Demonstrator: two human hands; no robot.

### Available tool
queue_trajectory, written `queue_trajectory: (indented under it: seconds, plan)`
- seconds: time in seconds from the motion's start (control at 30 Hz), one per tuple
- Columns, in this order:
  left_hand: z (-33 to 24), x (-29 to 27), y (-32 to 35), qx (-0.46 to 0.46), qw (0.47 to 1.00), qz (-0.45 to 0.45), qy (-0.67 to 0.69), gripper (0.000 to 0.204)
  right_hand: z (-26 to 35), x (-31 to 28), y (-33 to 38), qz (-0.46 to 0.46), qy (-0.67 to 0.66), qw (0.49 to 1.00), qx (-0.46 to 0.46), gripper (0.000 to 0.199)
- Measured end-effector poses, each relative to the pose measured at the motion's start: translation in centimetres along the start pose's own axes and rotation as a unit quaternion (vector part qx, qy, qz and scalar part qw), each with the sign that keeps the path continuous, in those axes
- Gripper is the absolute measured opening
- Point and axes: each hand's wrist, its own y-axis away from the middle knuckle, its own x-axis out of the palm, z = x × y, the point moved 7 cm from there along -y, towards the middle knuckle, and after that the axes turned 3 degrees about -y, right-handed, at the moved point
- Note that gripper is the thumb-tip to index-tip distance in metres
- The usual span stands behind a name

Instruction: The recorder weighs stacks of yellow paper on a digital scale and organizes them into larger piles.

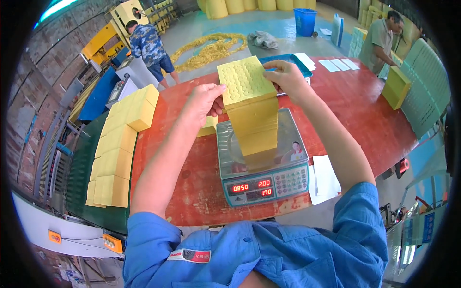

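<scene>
A tall stack of yellow paper (pixel 253 126) stands upright on the steel pan of a digital scale (pixel 293 129). Rows of scalloped marks cover its top sheet. My left hand (pixel 207 100) pinches the top left edge between thumb and fingers. At the top right edge, my right hand (pixel 284 77) is closed with thumb and fingertips on the paper. Red digits glow on the scale's front, beside a keypad. Behind my left hand, part of another yellow paper block (pixel 208 126) shows on the red table (pixel 165 192).
Yellow paper stacks (pixel 117 149) line a dark green surface on the left. White sheets (pixel 324 178) lie right of the scale. A blue tray (pixel 288 59) sits beyond it. One person (pixel 152 48) bends at far left; another (pixel 378 45) stands far right near a yellow block (pixel 396 88).
</scene>
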Motion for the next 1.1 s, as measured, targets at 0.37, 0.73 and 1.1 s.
queue_trajectory:
  seconds: [0.37,0.73,1.1]
  plan:
    - [-0.4,0.7,0.5,0.013,1.0,-0.014,-0.023,0.029,-0.8,-0.5,0.2,-0.023,0.031,0.997,-0.063,0.034]
    - [-0.6,0.8,1.1,0.054,0.996,-0.038,-0.065,0.028,1.6,-0.1,2.7,-0.085,0.226,0.962,-0.126,0.031]
    - [0.1,0.3,0.6,0.159,0.953,-0.187,-0.179,0.034,0.3,-0.1,2.3,-0.085,0.208,0.964,-0.141,0.024]
